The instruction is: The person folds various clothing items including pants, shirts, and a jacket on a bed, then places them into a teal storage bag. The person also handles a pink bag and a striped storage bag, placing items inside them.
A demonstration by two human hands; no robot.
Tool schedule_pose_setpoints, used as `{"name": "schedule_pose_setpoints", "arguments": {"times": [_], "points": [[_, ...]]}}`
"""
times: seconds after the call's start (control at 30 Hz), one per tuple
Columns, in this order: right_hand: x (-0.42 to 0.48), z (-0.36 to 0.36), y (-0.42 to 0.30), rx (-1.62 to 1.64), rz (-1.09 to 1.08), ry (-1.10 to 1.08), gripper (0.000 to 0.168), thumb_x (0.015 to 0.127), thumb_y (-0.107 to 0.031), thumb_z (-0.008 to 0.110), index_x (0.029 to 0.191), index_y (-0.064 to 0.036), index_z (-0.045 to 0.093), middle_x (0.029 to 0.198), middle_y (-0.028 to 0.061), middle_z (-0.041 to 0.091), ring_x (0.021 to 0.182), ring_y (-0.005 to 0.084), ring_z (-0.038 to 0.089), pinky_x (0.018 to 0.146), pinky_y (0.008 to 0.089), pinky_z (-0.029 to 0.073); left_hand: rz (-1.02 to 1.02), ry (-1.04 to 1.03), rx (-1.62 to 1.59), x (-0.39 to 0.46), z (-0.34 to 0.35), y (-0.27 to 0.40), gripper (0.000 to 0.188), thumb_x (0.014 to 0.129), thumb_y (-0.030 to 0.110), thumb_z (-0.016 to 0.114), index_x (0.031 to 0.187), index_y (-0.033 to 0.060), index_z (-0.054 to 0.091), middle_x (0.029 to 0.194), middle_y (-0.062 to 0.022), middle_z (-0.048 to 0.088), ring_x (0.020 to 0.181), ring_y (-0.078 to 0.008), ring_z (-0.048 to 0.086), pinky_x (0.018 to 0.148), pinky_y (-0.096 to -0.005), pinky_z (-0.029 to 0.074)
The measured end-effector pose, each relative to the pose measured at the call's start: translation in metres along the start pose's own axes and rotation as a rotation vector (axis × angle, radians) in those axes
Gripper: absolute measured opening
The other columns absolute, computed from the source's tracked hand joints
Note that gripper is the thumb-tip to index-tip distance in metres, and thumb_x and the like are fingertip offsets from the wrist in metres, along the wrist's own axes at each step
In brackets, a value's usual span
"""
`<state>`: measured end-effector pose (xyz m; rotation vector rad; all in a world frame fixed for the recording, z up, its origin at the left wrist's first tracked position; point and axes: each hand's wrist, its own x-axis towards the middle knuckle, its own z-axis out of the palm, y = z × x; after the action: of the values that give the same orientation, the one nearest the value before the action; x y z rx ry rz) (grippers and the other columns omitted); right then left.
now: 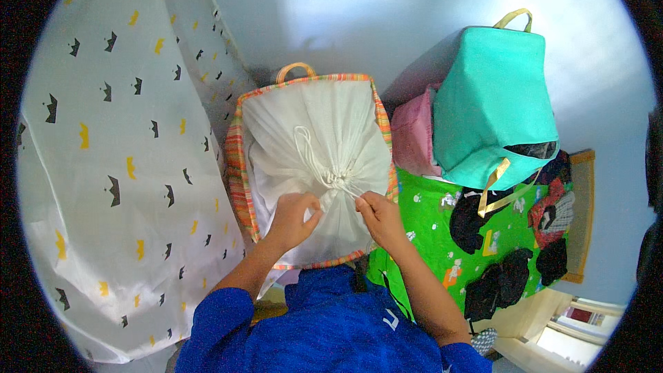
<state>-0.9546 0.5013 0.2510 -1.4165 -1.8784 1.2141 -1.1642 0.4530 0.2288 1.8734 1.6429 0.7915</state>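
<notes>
In front of me stands a fabric storage basket (pixel 239 166) with orange striped sides and trim. Its white drawstring cover (pixel 331 114) is gathered into a tight bunch near the middle. A looped white drawstring (pixel 305 147) lies over the cover on the far side of the bunch. My right hand (pixel 380 217) pinches white cord strands just right of the gather. On the near left of the gather is my left hand (pixel 294 220), thumb and forefinger curled close to the cover. Whether cord is between those fingertips cannot be made out.
A crown-patterned sheet cover (pixel 119 166) rises along the left. At right, a turquoise fabric bag (pixel 492 98) leans by a pink fabric box (pixel 413 132). Black garments (pixel 500 280) lie on a green printed cloth (pixel 430 223). A blue wall (pixel 311 20) stands behind.
</notes>
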Motion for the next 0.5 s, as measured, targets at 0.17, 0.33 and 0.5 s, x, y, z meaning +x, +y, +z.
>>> {"name": "schedule_pose_setpoints", "arguments": {"times": [0.17,0.33,0.5], "points": [[-0.006,-0.021,-0.012,-0.278,-0.138,0.145,0.022,0.085,-0.024,0.057,0.077,-0.004,0.060,0.073,0.0129,0.059,0.067,0.0296,0.058,0.058,0.0384,0.044,0.148,0.288,0.042,0.032,-0.015,0.013,0.020,0.071,0.008,0.064,0.091,0.0082,0.060,0.096,-0.0060,0.061,0.091,-0.0253,0.055,0.084,-0.0383,0.036],[0.000,-0.067,-0.045,0.086,0.052,-0.175,0.019,0.086,-0.022,0.058,0.078,-0.004,0.060,0.072,0.0042,0.060,0.063,0.0181,0.058,0.056,0.0351,0.045,0.240,0.037,0.046,0.064,-0.011,0.031,0.022,0.072,0.010,0.064,0.094,0.0108,0.064,0.084,-0.0050,0.059,0.088,-0.0229,0.055,0.084,-0.0386,0.036],[0.015,-0.115,-0.072,0.952,-0.007,0.208,0.017,0.087,-0.018,0.057,0.095,-0.004,0.061,0.093,0.0048,0.061,0.086,0.0148,0.058,0.077,0.0288,0.046,0.072,-0.090,-0.265,0.087,-0.006,0.008,0.009,0.073,0.011,0.067,0.081,0.0056,0.067,0.073,-0.0074,0.056,0.068,-0.0191,0.054,0.064,-0.0299,0.042]]}}
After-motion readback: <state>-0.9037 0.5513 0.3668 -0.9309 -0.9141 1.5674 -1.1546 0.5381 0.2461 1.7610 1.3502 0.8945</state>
